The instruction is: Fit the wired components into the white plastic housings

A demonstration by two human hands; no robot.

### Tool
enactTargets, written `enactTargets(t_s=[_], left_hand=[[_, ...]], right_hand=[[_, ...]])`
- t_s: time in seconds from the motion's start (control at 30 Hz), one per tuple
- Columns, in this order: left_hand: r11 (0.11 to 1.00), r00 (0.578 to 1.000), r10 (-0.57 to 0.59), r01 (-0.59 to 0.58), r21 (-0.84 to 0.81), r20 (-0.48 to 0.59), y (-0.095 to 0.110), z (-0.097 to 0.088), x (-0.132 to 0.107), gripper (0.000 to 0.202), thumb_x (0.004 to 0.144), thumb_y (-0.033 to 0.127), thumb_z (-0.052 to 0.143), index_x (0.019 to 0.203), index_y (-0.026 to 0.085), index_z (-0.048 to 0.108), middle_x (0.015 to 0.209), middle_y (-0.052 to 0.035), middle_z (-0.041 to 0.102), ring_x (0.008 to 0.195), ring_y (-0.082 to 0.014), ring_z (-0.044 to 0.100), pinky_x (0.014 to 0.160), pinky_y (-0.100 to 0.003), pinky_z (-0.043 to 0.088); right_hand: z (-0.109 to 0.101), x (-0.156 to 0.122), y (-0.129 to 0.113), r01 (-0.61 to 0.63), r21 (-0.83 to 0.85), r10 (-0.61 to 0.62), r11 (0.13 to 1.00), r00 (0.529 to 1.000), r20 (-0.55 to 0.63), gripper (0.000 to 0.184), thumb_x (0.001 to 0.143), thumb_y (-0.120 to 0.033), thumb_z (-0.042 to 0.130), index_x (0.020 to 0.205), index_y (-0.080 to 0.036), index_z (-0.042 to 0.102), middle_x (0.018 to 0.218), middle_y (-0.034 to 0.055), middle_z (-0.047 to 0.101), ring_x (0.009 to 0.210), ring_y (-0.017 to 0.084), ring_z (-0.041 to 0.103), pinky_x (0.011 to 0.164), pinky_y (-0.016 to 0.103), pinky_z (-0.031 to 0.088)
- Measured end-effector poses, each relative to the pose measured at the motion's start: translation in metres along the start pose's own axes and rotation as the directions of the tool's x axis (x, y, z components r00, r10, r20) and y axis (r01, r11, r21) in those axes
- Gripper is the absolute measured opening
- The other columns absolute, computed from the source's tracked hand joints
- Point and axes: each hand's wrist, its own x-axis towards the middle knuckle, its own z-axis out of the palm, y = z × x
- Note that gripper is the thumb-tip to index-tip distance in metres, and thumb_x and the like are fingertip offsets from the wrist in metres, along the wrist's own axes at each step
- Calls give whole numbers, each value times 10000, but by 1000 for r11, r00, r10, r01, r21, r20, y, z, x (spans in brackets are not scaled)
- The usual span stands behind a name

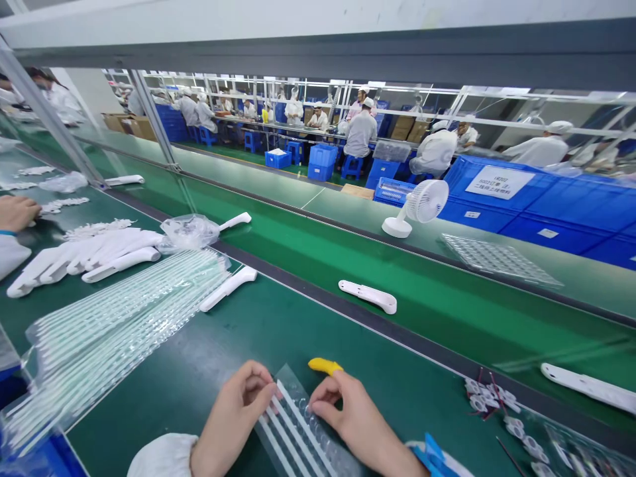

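A clear plastic sheet with several white strips (298, 434) lies on the green bench in front of me. My left hand (238, 414) is closed, thumb and fingers pinching at the upper left part of this sheet, by the end of a white strip. On the sheet's right edge, where the film looks crinkled, my right hand (350, 414) has its thumb and fingers closed in a pinch. The raised index finger there wears a yellow finger cot (324, 366). Whether the left fingers have a strip or only the film is too small to tell.
Left lies a stack of strip sheets (124, 338), beyond it piled white plastic handles (94, 255). A green conveyor (298, 265) carries a white handle piece (368, 295). Small white wired parts (489, 397) lie right. A co-worker's hand (17, 212) is far left; a fan (417, 207) stands across.
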Motion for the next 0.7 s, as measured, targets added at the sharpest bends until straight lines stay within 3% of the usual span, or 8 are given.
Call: enactTargets(t_s=[0.1,0.17,0.23,0.3,0.4,0.47,0.7], left_hand=[[958,994,-106,102,-268,0,-5,8,0,307,703,412,630,844,172,499,687,-6,636,602,-125,551,564,-231,400],[917,989,-146,149,-369,36,-12,14,-2,363,653,408,683,865,151,540,708,-19,642,648,-142,574,610,-247,428],[924,988,-147,152,-351,41,-17,19,-4,355,616,392,715,807,125,582,699,-29,643,678,-162,588,651,-260,441],[954,991,-136,129,-271,-5,-18,21,-4,328,624,387,708,777,118,599,684,-28,645,678,-171,590,654,-262,442],[984,992,-94,80,-161,-82,-13,21,-3,308,648,390,679,787,124,610,703,-30,659,689,-184,597,655,-264,448],[991,994,-77,67,-115,-83,-9,20,-3,305,651,398,667,779,127,615,701,-34,664,697,-196,604,659,-266,453],[995,994,-60,53,-80,-87,-10,20,-6,285,670,407,639,766,142,592,648,-13,642,592,-166,575,609,-261,458]], right_hand=[[11,-2,3,-31,212,46,977,997,-68,47,701,-138,535,661,-161,525,619,-11,607,608,123,558,612,239,434],[12,-2,4,-20,263,46,965,995,-93,69,706,-150,539,649,-165,503,624,-5,605,602,125,553,595,238,430],[12,-2,5,8,199,23,980,988,-151,52,719,-156,540,670,-162,523,665,17,614,643,142,562,632,261,440],[15,-5,5,109,14,-101,994,961,-259,40,751,-166,525,741,-160,563,750,48,616,719,169,564,682,302,444],[20,-10,4,280,-306,-380,910,858,-345,106,814,-177,471,820,-182,577,827,61,581,774,184,530,694,332,426],[22,-11,4,305,-396,-449,866,824,-346,126,834,-166,451,804,-190,571,808,49,561,755,173,511,678,325,414],[24,-7,8,321,-381,-436,867,859,-268,142,844,-173,449,829,-197,589,799,39,567,758,167,513,681,312,409]])
